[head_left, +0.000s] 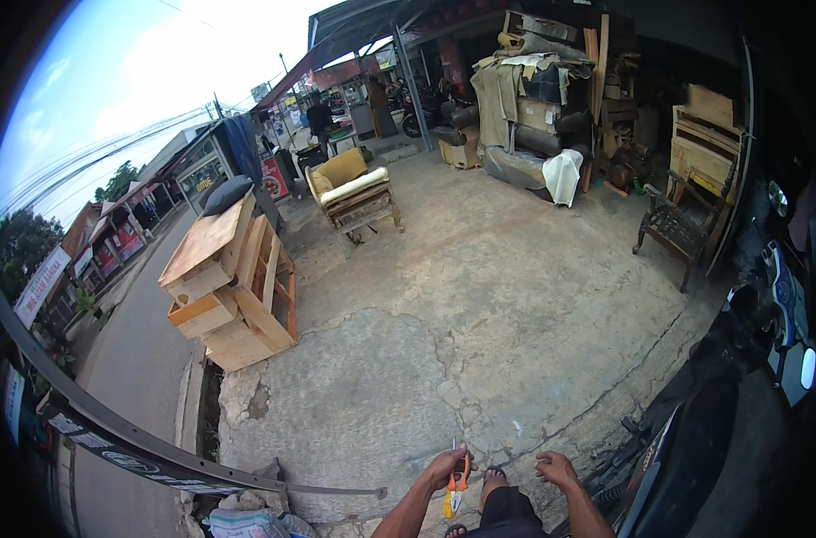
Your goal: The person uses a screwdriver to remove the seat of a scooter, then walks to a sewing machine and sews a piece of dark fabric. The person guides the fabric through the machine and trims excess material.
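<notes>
The gray floor [533,287] is the biggest thing. A tall pile [538,115] of old seats is at 1 o'clock. A motorbike [695,448] is at 4, a wood frame [212,280] at 9, and a yellow seat [345,169] at 11. The hands are apart. Near 6, the left hand [440,470] is wrapped around orange pliers [460,472], with a yellow handle [448,506] just below. The right hand [557,468], at 5, is loose, fingers a little bent.

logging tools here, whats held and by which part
The left hand holds an orange-handled tool by its handle end; how the yellow piece below is held is unclear. The right hand seems empty.
</notes>
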